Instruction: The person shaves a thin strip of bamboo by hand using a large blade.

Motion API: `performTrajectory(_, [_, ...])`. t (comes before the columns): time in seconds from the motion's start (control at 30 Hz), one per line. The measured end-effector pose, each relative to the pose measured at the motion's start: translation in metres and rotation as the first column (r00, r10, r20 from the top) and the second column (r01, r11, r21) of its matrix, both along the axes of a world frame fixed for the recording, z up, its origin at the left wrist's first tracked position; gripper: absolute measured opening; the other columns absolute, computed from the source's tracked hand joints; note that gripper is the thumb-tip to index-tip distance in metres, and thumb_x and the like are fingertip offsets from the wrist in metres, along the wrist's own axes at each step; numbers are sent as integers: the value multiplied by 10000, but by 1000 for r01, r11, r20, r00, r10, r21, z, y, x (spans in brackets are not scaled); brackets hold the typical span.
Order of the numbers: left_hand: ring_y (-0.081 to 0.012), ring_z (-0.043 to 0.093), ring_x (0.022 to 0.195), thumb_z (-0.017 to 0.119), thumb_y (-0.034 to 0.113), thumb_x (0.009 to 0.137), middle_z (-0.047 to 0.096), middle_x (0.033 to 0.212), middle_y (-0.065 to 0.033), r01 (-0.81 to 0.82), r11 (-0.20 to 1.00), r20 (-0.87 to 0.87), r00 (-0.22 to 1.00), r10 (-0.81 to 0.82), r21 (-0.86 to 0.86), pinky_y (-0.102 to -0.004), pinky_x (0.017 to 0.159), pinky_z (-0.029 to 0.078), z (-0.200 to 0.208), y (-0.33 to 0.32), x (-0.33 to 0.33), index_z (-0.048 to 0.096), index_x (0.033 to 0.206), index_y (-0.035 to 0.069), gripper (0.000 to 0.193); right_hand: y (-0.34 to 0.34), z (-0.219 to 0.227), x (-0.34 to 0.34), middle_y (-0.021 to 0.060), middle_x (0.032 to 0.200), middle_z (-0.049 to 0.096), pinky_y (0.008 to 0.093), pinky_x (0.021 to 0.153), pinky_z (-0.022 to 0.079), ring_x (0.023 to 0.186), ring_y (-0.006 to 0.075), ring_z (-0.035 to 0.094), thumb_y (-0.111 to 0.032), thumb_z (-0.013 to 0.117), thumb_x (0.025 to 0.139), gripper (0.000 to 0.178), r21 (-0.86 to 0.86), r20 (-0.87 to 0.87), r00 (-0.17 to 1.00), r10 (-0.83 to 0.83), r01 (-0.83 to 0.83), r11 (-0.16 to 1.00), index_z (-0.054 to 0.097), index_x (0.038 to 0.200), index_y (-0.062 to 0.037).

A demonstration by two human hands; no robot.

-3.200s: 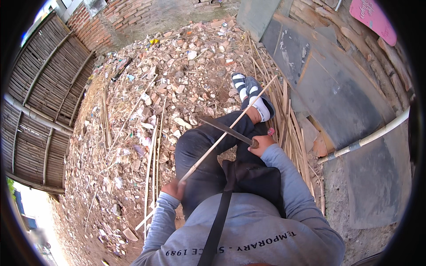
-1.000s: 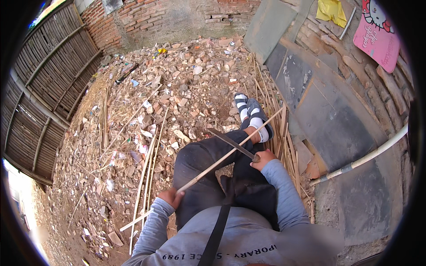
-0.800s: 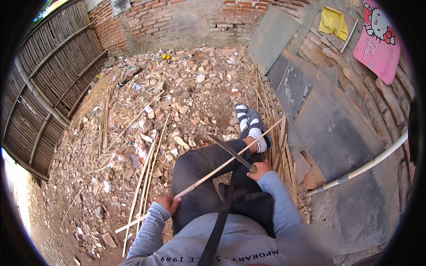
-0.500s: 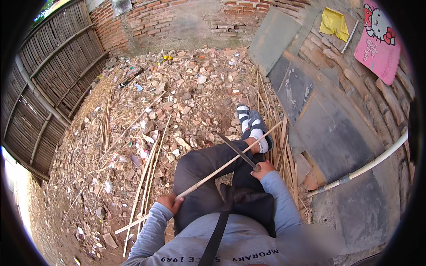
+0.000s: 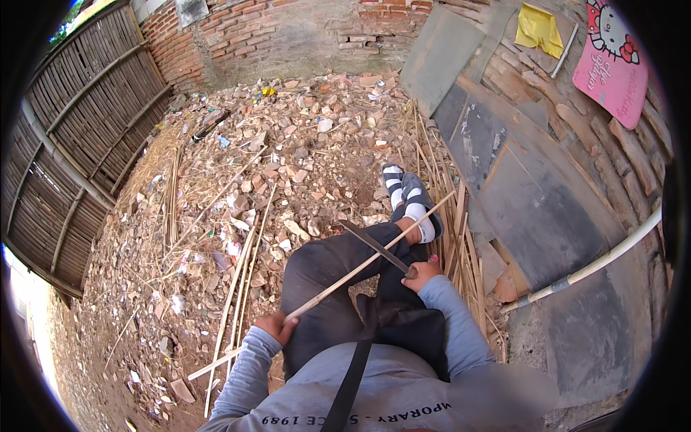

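Observation:
My left hand is closed around the near part of a long pale bamboo strip, which slants across my lap toward my feet. In my right hand is the handle of a large machete, its dark blade pointing forward and left. The blade crosses the strip above my legs; whether the two touch I cannot tell. The strip's near end sticks out behind my left hand, beside my sleeve.
Several bamboo strips lie on the rubble at my left, and more split bamboo lies along my right. Dark boards and a white pipe are further right. A woven bamboo fence and brick wall border the ground.
My right hand and the machete have shifted slightly to the left, and the blade's tip sits a little lower in view. My left hand stays nearly in place on the strip.

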State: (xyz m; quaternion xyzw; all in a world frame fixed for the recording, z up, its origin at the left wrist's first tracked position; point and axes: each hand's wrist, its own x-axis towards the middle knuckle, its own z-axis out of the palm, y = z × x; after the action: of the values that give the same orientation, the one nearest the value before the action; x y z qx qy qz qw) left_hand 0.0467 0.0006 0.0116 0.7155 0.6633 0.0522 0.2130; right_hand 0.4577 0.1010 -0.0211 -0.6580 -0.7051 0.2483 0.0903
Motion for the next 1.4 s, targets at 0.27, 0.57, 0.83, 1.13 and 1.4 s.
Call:
performTrajectory(0.27, [-438, 614, 717, 521, 495, 894, 613, 701, -222, 0, 1000, 42, 999, -1, 31, -489, 656, 478, -8, -3, -6, 579, 796, 27, 482, -1, 7, 3, 116, 813, 677, 404, 807, 494, 841, 329, 642, -365, 728, 698, 314, -2, -92, 995, -31, 31, 1000, 663, 831, -88])
performTrajectory(0.57, [-435, 616, 706, 532, 484, 894, 610, 694, -230, 6, 999, 24, 1000, -7, 44, -482, 637, 479, -4, -3, -3, 583, 793, 20, 477, -7, -1, 3, 155, 746, 632, 429, 735, 491, 789, 357, 618, -327, 738, 700, 305, 116, -159, 983, -88, 107, 987, 620, 766, -53])
performTrajectory(0.83, [-428, 610, 656, 562, 473, 877, 599, 652, -217, 3, 997, 48, 999, -6, 73, -491, 611, 485, -7, -1, -4, 572, 749, 37, 455, -6, 1, 5, 136, 806, 663, 424, 742, 502, 819, 344, 635, -342, 737, 702, 307, 58, -94, 988, -121, 127, 990, 644, 830, -78])
performTrajectory(1.13, [-432, 611, 683, 540, 506, 887, 593, 662, -225, 9, 998, 50, 999, -12, 69, -476, 618, 472, -3, -1, -3, 570, 755, 20, 504, -8, -6, 4, 137, 801, 664, 427, 727, 505, 800, 345, 638, -341, 739, 700, 301, 76, -143, 980, -137, 148, 986, 654, 830, -83])
performTrajectory(1.4, [-431, 608, 679, 548, 488, 883, 585, 654, -227, 17, 996, 52, 998, -21, 82, -473, 607, 469, -8, -1, -5, 564, 748, 20, 487, -13, -7, 4, 147, 784, 656, 428, 721, 501, 787, 352, 633, -331, 740, 699, 301, 97, -190, 973, -129, 150, 984, 647, 819, -71])
